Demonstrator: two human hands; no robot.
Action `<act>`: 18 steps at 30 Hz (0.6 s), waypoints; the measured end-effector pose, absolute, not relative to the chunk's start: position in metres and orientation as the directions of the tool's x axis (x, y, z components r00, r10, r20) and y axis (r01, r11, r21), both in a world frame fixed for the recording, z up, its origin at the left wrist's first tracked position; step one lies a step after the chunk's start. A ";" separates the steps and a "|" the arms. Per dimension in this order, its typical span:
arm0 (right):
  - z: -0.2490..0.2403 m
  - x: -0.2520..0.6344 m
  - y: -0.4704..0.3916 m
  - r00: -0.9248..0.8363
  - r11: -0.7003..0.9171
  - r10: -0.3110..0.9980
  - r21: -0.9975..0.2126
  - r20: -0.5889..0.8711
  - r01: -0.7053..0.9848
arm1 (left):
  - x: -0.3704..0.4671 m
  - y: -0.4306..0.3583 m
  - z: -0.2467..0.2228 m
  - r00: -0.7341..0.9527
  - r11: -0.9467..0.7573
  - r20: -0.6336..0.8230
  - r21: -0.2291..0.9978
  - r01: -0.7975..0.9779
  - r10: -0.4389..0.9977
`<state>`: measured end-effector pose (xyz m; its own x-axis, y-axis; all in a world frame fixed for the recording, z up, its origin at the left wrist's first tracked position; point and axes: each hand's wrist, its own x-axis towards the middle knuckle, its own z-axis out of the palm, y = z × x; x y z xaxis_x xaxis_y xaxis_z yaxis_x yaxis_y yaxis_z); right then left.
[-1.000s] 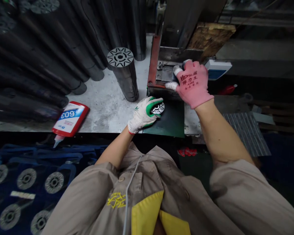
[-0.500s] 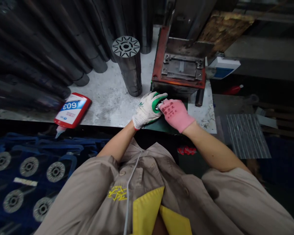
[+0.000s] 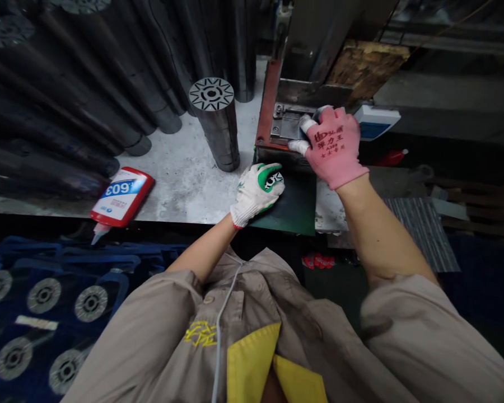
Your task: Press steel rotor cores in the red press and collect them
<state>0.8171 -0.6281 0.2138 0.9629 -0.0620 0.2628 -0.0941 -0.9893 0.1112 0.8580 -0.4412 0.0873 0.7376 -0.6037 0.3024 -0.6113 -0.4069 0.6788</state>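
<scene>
My left hand (image 3: 256, 193), in a white glove with green palm coating, is closed around a round slotted metal core (image 3: 274, 180). Only part of the core's patterned end face shows; the rest is hidden by the glove. It is just in front of a metal fixture (image 3: 289, 124) on a red base. My right hand (image 3: 334, 143), in a pink glove with whitish fingertips, reaches over the fixture's plate. Its thumb and forefinger are apart, and nothing shows between them. The other fingers cover the plate's right part.
A tall core stack (image 3: 216, 129) stands left of the fixture, with more dark cylinders (image 3: 130, 101) behind. A red glue bottle (image 3: 124, 196) lies near the bench edge. Blue trays (image 3: 79, 260) with round cores are at lower left. A white-and-blue box (image 3: 376, 122) sits right.
My right hand has left the core beside my left hand and moved up and right onto the fixture's plate. My left hand stays nearly in place with the core.
</scene>
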 end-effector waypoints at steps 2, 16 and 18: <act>0.210 0.805 -0.621 0.960 -0.988 -0.142 0.030 0.241 -0.154 | 0.857 -0.440 0.085 0.732 -0.427 0.294 0.656 -0.622 -0.614; 0.227 0.799 -0.599 0.996 -0.996 -0.084 -0.003 -0.040 -0.084 | 0.864 -0.431 0.078 0.703 -0.413 0.297 0.637 -0.650 -0.647; 0.237 0.807 -0.604 0.972 -0.976 -0.207 0.046 0.110 -0.213 | 0.866 -0.428 0.077 0.687 -0.387 0.310 0.644 -0.660 -0.657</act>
